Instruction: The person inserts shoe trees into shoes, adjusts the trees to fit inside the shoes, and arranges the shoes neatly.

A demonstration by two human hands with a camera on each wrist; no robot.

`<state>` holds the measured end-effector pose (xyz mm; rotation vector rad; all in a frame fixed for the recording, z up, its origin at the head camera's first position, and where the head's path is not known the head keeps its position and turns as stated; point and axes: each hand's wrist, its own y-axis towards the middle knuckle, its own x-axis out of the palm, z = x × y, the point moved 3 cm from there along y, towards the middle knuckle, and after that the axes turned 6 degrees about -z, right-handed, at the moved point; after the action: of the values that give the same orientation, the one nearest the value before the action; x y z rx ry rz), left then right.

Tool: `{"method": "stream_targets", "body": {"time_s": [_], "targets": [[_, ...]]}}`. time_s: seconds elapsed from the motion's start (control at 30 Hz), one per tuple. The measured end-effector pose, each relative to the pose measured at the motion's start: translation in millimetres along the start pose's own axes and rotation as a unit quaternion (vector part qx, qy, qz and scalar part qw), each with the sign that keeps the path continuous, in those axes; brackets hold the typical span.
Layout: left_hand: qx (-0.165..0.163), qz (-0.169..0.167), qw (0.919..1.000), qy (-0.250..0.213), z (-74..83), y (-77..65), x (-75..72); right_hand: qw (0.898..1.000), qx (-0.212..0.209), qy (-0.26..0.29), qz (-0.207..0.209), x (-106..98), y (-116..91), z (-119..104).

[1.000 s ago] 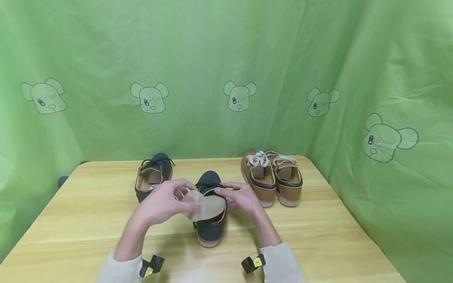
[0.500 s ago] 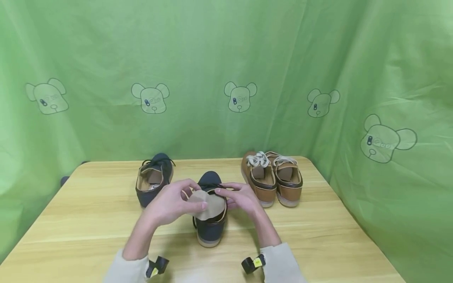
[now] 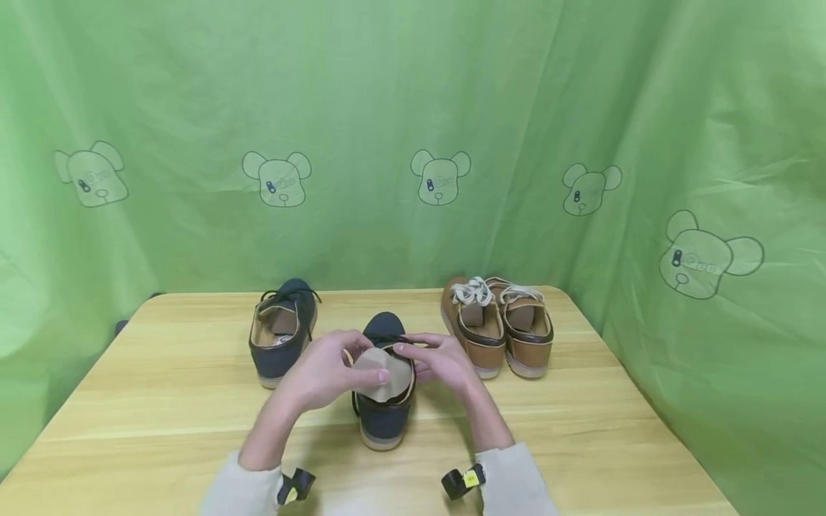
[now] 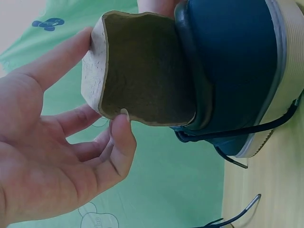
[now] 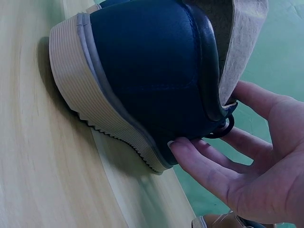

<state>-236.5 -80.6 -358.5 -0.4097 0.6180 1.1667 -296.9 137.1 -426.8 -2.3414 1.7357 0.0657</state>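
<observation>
A navy lace-up shoe stands on the wooden table, heel toward me. Partly inside its opening is a curved, greyish-tan cardboard shoe insert. My left hand pinches the outer end of this insert between thumb and fingers. In the left wrist view the hollow side of the insert shows, with its far end hidden in the shoe. My right hand holds the shoe's right side near the laces. Seen from the right wrist, its fingertips touch the shoe's side and the opening beside the insert.
Another navy shoe stands back left with a brown insert inside. At the back right, two brown shoes with white laces sit side by side, inserts in them. A green curtain hangs behind and beside the table.
My left hand has moved right and slid the insert deeper into the shoe, so less of it sticks out. The right hand and the shoe have stayed in place.
</observation>
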Motion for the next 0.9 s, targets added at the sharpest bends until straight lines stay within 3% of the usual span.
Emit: {"method": "stream_targets", "body": {"time_s": [0.27, 0.57, 0.77, 0.9], "targets": [[0.008, -0.011, 0.9999, 0.008, -1.7, -2.6, -4.0, 1.0, 0.001, 0.01, -0.002, 1, -1, 0], [0.035, -0.054, 0.9978, -0.015, -3.9, -3.4, -6.7, 1.0, -0.001, 0.007, 0.001, 0, 2, 1], [0.021, -0.063, 0.9965, -0.052, -6.6, 0.6, 1.0, 1.0, -0.002, 0.012, 0.003, 1, 2, 1], [0.015, -0.055, 0.9971, -0.05, -7.1, 2.1, 4.1, 1.0, -0.002, 0.01, 0.004, 1, 2, 1]]}}
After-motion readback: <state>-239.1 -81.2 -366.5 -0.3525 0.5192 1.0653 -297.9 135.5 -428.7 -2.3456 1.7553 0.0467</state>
